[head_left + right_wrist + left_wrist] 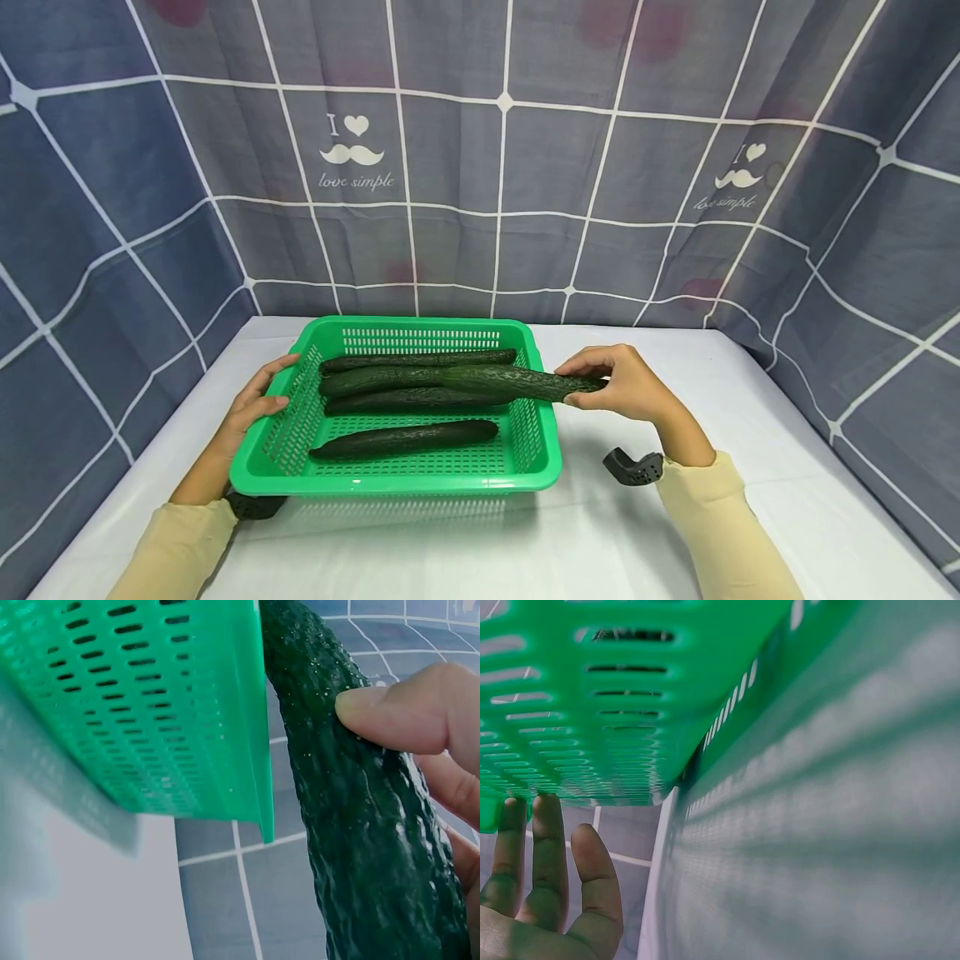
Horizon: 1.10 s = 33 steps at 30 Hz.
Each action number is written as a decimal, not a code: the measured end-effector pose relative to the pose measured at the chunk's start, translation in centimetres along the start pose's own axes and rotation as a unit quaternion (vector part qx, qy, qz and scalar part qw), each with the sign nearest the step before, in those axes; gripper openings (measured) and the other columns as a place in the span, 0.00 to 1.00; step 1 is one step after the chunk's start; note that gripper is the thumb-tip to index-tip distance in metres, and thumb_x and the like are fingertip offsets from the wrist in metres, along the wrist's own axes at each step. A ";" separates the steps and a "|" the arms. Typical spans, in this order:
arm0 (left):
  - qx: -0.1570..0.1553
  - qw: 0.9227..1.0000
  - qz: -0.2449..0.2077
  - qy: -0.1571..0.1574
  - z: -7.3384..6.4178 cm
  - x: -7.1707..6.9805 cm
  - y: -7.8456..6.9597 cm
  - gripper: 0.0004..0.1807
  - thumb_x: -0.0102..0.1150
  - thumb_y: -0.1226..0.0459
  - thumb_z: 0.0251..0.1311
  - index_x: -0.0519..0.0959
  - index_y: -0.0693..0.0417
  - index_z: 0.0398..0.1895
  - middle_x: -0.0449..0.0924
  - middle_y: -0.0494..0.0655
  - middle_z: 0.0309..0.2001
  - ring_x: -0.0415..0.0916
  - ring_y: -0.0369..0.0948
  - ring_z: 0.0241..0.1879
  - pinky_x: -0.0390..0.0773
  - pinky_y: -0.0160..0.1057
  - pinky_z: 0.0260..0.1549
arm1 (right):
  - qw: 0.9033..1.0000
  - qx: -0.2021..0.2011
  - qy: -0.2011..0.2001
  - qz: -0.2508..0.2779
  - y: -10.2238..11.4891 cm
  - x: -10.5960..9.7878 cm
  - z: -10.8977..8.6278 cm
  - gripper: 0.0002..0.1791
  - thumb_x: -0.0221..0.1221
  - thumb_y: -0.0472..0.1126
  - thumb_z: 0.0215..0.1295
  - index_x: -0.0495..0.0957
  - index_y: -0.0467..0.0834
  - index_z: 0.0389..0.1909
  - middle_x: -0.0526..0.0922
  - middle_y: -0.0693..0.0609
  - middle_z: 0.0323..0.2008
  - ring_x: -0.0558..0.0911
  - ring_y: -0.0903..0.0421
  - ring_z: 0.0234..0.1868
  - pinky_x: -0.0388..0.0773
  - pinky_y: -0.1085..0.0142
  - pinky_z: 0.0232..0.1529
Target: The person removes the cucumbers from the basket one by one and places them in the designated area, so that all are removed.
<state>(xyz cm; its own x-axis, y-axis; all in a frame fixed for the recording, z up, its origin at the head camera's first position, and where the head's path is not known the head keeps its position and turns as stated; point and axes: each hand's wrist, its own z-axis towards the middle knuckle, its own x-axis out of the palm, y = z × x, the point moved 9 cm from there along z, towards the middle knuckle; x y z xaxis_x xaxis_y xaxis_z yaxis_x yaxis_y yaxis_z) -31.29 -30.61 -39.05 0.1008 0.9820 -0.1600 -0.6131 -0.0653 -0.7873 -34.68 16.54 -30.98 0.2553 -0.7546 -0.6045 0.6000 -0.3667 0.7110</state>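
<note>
A green plastic basket (pixel 393 483) with slotted walls stands on a white table. My left hand (pixel 243 412) rests at its left rim, thumb and a finger over the edge; in the left wrist view, straight fingers (pixel 549 851) reach up against the rim from outside. My right hand (pixel 628 385) pinches the right end of a dark green bumpy cucumber (pixel 517 382) between thumb and fingers. This cucumber extends over the basket's right rim, its left end above other cucumbers. Up close, the right wrist view shows the thumb (pixel 375 712) pressing the held cucumber's skin.
Inside the basket, several cucumbers lie sideways: a group toward the back and a single cucumber (pixel 405 439) near the front. The white table (pixel 600 550) extends around the basket. A grey-blue checked curtain (pixel 450 250) encloses the back and sides.
</note>
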 end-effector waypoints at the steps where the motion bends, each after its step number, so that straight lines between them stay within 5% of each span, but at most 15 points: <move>1: 0.003 1.000 -0.006 0.001 0.0 0.0 0.0 0.43 0.39 0.81 0.63 0.77 0.31 0.73 0.72 0.22 0.72 0.59 0.22 0.71 0.65 0.29 0.47 | 1.000 0.001 -0.001 -0.002 -0.1 -0.1 -0.2 0.16 0.76 0.27 0.54 0.92 0.37 0.45 0.92 0.49 0.41 0.86 0.60 0.36 0.82 0.69 0.39; 14: 0.006 1.000 0.002 0.003 0.0 0.0 0.1 0.44 0.40 0.82 0.62 0.76 0.31 0.74 0.72 0.21 0.72 0.58 0.20 0.71 0.65 0.30 0.48 | 1.000 -0.012 -0.006 -0.014 -1.2 -1.5 -1.7 0.17 0.76 0.25 0.53 0.92 0.37 0.45 0.92 0.52 0.41 0.87 0.62 0.37 0.83 0.70 0.41; 21: 0.017 1.000 -0.015 0.008 0.0 0.0 0.0 0.44 0.38 0.82 0.62 0.76 0.34 0.75 0.72 0.23 0.72 0.60 0.22 0.71 0.65 0.29 0.46 | 0.995 -0.052 0.015 -0.079 -0.3 -0.8 -1.6 0.21 0.73 0.26 0.52 0.91 0.39 0.49 0.90 0.57 0.34 0.83 0.62 0.33 0.80 0.68 0.37; 28: 0.015 1.000 -0.007 0.010 0.0 0.0 0.2 0.44 0.39 0.82 0.62 0.76 0.33 0.75 0.71 0.22 0.72 0.59 0.21 0.71 0.65 0.27 0.47 | 0.995 0.006 0.048 -0.085 -1.4 0.0 -1.6 0.22 0.68 0.29 0.57 0.90 0.39 0.55 0.92 0.57 0.43 0.82 0.62 0.39 0.78 0.67 0.43; 33: 0.003 1.000 -0.001 0.007 -0.1 -0.2 0.3 0.44 0.39 0.81 0.63 0.76 0.33 0.75 0.70 0.22 0.73 0.58 0.20 0.72 0.65 0.29 0.48 | 0.996 -0.009 0.052 -0.074 -1.8 -0.1 -1.5 0.20 0.67 0.29 0.60 0.89 0.37 0.55 0.91 0.56 0.42 0.80 0.62 0.38 0.77 0.66 0.41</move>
<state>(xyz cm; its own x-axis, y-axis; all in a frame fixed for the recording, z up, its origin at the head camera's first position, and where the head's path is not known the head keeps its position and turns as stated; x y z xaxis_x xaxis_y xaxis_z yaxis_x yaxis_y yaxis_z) -31.44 -30.80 -39.29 0.1132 0.9794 -0.1671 -0.6183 -0.0622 -0.7835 -34.67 18.06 -32.75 0.2394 -0.6323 -0.7368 0.6495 -0.4598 0.6056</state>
